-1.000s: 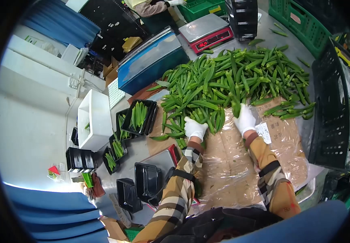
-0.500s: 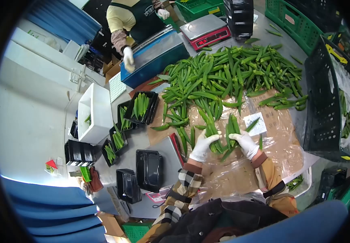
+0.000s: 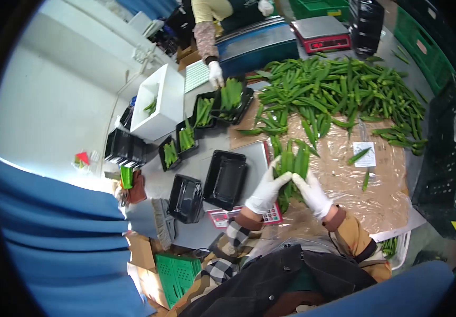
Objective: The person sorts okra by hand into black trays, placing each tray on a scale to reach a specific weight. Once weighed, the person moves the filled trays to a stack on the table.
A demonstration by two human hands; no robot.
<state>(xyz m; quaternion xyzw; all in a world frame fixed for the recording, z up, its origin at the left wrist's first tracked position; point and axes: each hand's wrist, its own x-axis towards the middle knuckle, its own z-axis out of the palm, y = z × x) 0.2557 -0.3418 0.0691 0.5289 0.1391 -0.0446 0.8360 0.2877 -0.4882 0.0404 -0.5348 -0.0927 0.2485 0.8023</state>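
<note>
A bunch of green okra pods (image 3: 294,161) lies between my two white-gloved hands. My left hand (image 3: 268,193) is closed around its left side, thumb toward the middle. From the right, my right hand (image 3: 313,195) presses on the same bunch. More pods (image 3: 287,199) show beneath the hands. To the left, an empty black plastic tray (image 3: 226,182) rests on a red-edged weighing scale (image 3: 274,213). Beyond my hands, a large okra heap (image 3: 339,87) covers the far part of the plastic-wrapped cardboard (image 3: 344,185).
Another black tray (image 3: 186,199) sits left of the scale. Several okra-filled trays stand farther back, including one (image 3: 250,98) beside a co-worker's gloved hand (image 3: 216,74). A white foam box (image 3: 172,108) is behind them. A dark crate (image 3: 439,174) stands at right, a second scale (image 3: 323,39) at the back.
My view has turned left. My hands have moved toward the scale and brought their okra together into one bunch. The co-worker's hand has reached down to the filled trays.
</note>
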